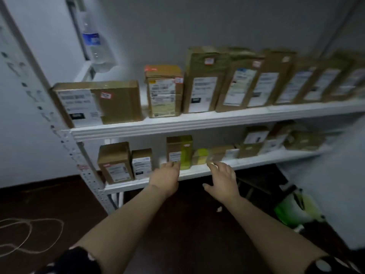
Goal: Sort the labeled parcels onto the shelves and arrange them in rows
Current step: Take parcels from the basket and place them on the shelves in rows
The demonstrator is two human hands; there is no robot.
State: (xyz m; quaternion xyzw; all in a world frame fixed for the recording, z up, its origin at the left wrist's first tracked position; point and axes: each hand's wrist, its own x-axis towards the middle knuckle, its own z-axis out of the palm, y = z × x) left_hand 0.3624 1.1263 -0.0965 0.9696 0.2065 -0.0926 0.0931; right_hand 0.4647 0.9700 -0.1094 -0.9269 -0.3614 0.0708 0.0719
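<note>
Brown floor fills the low part of the view, and a loose cord (29, 234) lies looped on it at eight o'clock. A white pierced post (59, 135) runs up the left side of the rack, with a water bottle (92, 44) behind it at eleven o'clock. The upper shelf (177, 125) carries a row of labeled parcels. A wide box (98, 101) stands at its left end, a small box (164, 91) at two o'clock from that, and a line of tall parcels (205, 80) leans on toward one o'clock, blurred at the far end.

On the lower shelf (197, 171) two short boxes (115, 163) stand side by side at the left. A tall brown and green box (178, 151) stands apart from them near the centre. The left hand (166, 177) reaches to its foot with fairly straight fingers that touch the labeled front and wrap around nothing. At three o'clock from that box a low yellow-green packet (200, 156) lies flat. The right hand (223, 178) hovers just before the shelf edge there, fingers spread wide, thumb out, holding nothing. More parcels, too blurred to tell apart, crowd the right end. A green bag (292, 210) sits on the floor at four o'clock.
</note>
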